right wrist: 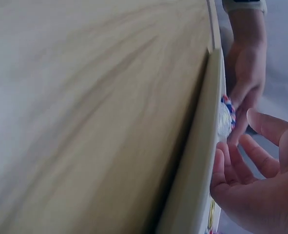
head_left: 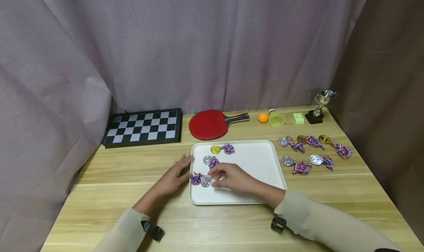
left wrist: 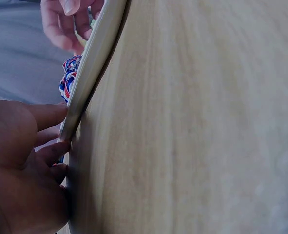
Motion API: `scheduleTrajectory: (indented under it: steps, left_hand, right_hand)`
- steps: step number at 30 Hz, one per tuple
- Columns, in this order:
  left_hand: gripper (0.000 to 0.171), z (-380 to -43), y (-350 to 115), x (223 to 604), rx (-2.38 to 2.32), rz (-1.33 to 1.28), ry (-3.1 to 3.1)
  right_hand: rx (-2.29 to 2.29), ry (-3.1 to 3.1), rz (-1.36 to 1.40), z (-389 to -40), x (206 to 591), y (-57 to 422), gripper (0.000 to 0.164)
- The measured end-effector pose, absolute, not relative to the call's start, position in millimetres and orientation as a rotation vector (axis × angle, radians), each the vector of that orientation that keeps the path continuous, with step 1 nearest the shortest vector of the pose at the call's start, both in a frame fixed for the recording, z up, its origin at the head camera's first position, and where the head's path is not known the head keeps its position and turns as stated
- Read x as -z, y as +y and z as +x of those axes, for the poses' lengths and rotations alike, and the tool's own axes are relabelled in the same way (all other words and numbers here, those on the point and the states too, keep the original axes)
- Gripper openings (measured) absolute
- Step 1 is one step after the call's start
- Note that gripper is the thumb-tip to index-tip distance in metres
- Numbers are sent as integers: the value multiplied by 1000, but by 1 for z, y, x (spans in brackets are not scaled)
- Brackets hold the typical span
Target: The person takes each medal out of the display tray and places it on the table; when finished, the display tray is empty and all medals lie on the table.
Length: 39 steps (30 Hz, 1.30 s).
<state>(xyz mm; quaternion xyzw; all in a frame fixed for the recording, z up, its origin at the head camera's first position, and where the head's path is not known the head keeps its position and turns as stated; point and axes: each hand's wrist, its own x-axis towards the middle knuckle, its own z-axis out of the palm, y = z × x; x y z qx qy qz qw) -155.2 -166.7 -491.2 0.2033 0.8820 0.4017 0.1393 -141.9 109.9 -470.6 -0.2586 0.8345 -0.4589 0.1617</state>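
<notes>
A white tray lies on the table with three medals on it, each with its ribbon bundled. Along its left edge rests my left hand, and the left wrist view has its fingertips against the tray's outer side. Over the tray, my right hand has its fingers loosely bent and the thumb apart, holding nothing. Closest to its fingertips is a silver medal near the front left. Just beyond is another silver medal, its ribbon partly behind the right hand. A gold medal lies towards the back.
Right of the tray lie several medals, among them a silver medal and a gold medal. Along the back are a chessboard, a red table tennis bat, an orange ball, a shuttlecock, a green block and a trophy.
</notes>
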Motion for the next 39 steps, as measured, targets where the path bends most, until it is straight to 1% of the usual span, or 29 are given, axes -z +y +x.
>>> scheduleTrajectory:
  steps: [6,12,19,32,39]
  left_hand:
    - [64,-155,-167,490,-1169,602,2550]
    - [63,-155,-167,491,-1168,609,2555]
    - [63,-155,-167,492,-1171,626,2561]
    - [63,-154,-167,492,-1167,654,2563]
    - [63,-154,-166,491,-1159,628,2559]
  right_hand:
    - [1258,2421,-837,-140,472,91,36]
    - [1155,2457,-895,-140,471,84,29]
    - [1145,2458,-938,-141,473,85,21]
    - [1234,2397,-781,-137,469,96,11]
    - [1325,2351,-632,-133,469,108,13]
